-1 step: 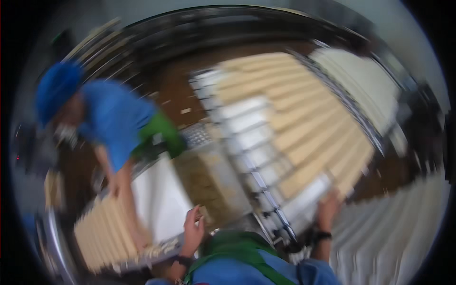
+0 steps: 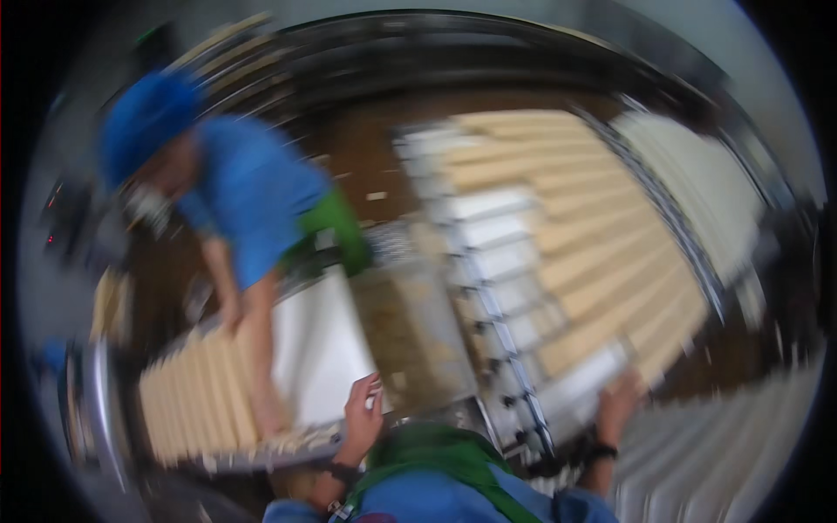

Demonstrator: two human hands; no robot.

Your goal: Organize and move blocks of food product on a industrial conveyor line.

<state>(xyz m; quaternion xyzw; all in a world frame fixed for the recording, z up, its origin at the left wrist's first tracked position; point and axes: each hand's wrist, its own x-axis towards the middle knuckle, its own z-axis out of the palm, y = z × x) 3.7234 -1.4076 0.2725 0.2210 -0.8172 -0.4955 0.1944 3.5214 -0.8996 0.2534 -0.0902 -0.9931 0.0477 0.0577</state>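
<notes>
My left hand point(image 2: 363, 413) is raised in front of my body beside a white sheet or tray point(image 2: 321, 357). Its fingers are loosely curled, and no held thing can be made out. On the right, my right hand point(image 2: 618, 402) reaches to the near end of a slatted conveyor point(image 2: 499, 327). Its blurred fingers are at the edge of the pale beige strips point(image 2: 610, 253) lying there in rows, next to a bare white slat point(image 2: 586, 373). Whether they grip a strip cannot be seen.
At left, a co-worker point(image 2: 257, 187) in blue bends over a row of upright beige slabs point(image 2: 196, 397), both arms reaching down. Pale crumbs lie along that tray's edge. A stained grey surface point(image 2: 410, 336) lies between the stations. Ribbed pale panels point(image 2: 715, 444) stand at lower right.
The whole view has swung, so most things sit farther right. My left hand now appears against the white sheet's lower corner. My right hand stays at the strips' near edge.
</notes>
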